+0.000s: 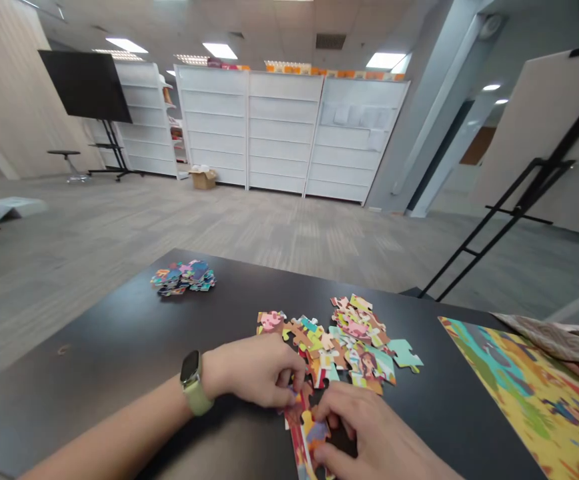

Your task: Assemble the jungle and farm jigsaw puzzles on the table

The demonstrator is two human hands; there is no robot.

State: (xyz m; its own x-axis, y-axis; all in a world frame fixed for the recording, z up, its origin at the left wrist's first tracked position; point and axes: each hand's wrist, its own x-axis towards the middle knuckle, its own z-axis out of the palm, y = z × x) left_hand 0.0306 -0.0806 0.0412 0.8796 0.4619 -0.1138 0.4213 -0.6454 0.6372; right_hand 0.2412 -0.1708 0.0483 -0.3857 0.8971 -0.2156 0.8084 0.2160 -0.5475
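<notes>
A narrow strip of joined jigsaw pieces (pixel 297 445) lies on the dark table near its front edge, between my hands. My left hand (pixel 259 370), with a watch (pixel 192 383) on its wrist, has thumb and fingers closed on a puzzle piece at the strip's upper left; the fingers partly cover it. My right hand (pixel 364 427) grips a purple and yellow puzzle piece (pixel 318 432) at the strip's right side with curled fingers and thumb. Just beyond the hands spreads a loose heap of puzzle pieces (pixel 342 343), several overlapping, one with a girl's picture.
Another pile of puzzle pieces (pixel 184 277) sits at the table's far left. On the right lie a colourful picture sheet (pixel 544 393) and a patterned cloth (pixel 554 337). Past the black table (pixel 249 283) stand an easel board (pixel 544 147), white shelves (pixel 284 133) and a screen (pixel 87 87).
</notes>
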